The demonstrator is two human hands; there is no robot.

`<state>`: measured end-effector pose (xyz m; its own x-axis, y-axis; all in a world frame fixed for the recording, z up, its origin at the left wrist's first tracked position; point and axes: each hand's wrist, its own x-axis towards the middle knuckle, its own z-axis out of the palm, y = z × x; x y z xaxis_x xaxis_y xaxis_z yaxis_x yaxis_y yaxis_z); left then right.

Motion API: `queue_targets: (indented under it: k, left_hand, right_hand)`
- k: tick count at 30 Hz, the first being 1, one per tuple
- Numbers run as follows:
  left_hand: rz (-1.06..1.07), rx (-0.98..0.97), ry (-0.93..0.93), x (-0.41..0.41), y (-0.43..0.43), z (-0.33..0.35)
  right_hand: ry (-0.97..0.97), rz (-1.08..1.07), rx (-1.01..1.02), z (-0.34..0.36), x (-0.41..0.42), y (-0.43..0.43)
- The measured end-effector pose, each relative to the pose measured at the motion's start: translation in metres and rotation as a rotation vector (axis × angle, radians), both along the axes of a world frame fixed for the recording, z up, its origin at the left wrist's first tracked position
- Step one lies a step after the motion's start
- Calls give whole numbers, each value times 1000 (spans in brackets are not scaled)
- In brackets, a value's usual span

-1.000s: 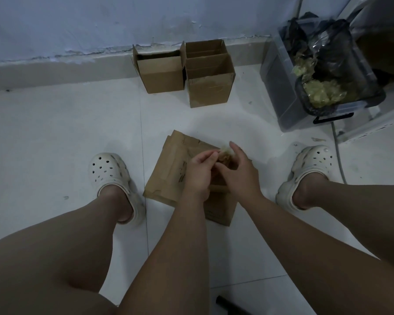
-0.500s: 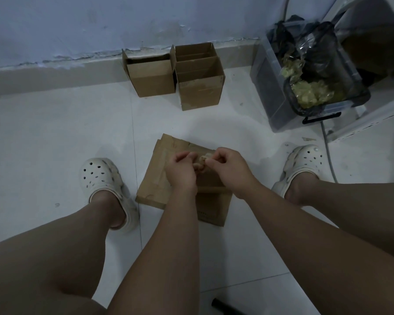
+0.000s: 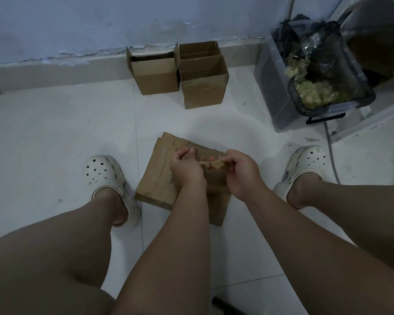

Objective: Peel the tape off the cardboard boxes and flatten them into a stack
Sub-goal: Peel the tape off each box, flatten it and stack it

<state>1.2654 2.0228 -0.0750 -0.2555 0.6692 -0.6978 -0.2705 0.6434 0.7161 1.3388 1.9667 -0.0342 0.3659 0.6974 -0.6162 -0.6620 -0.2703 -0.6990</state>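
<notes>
A stack of flattened cardboard boxes (image 3: 157, 180) lies on the white floor between my feet. Above it, my left hand (image 3: 184, 165) and my right hand (image 3: 241, 170) both pinch a crumpled wad of yellowish clear tape (image 3: 214, 164) stretched between them. By the wall stand two upright open boxes: the left box (image 3: 156, 75) and the right box (image 3: 203, 89), which shows tape marks on its front.
A clear plastic bin (image 3: 273, 87) lined with a black bag holds balled-up tape at the right. A white rack (image 3: 373, 123) and a cable (image 3: 331, 155) sit beside it. A white clog (image 3: 100, 173) flanks the stack on the left, another clog (image 3: 305, 164) on the right. A dark object (image 3: 225, 306) lies at the bottom.
My hands have drawn slightly apart, stretching the tape wad between them. The view has shifted a little so the boxes sit more to the left.
</notes>
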Motion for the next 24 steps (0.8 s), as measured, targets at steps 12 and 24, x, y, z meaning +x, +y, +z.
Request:
queue_targets:
  k: [12,24]
  left_hand:
    - [-90,6,-141,-12,24,2]
    - [-344,146,91,-8,-5,-11]
  right_hand:
    - [-126,-71,-278,-8,40,-28]
    - [-890,269,-322,-20,3,-23]
